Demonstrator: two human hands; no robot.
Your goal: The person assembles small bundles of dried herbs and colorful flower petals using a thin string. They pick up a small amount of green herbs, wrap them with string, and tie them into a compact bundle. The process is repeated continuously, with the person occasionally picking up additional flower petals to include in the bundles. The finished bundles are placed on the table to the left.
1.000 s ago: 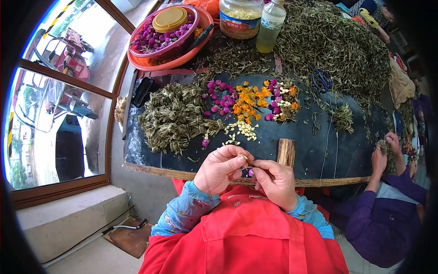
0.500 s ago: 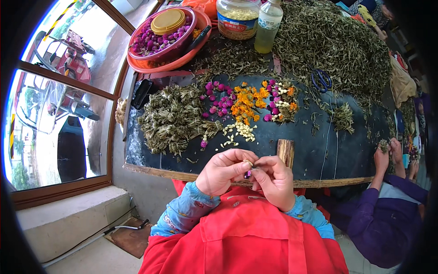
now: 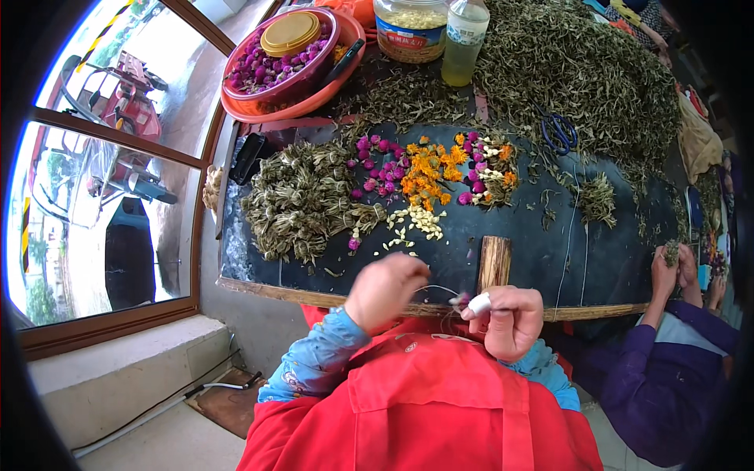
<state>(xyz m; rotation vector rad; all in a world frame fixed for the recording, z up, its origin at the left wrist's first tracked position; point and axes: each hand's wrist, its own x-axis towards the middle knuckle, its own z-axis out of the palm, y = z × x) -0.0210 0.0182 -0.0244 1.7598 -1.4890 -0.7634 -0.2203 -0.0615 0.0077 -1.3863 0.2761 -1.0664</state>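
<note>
My right hand is closed in a pinch above the table's front edge. A small tea bundle with a purple flower in it pokes out at its fingertips. Beside the bundle, at the tip of the index finger, sits something white, a wrap or a small spool; I cannot tell which. A pale thread curves from the bundle toward my left hand. That hand is smeared by motion, its fingers drawn together, seemingly on the thread. Beyond the hands lie white petals, orange flowers and purple flower heads.
Tied dried bundles are heaped left; finished-looking flower rows lie mid-table. A wooden stick stands at the edge. Behind are stacked basins, a jar, a bottle, blue-handled scissors and dried leaves. A co-worker's hands work at right.
My hands were together at the fingertips; now they are apart. The left has pulled back leftward and the right has moved right with the bundle, a thread stretched between them.
</note>
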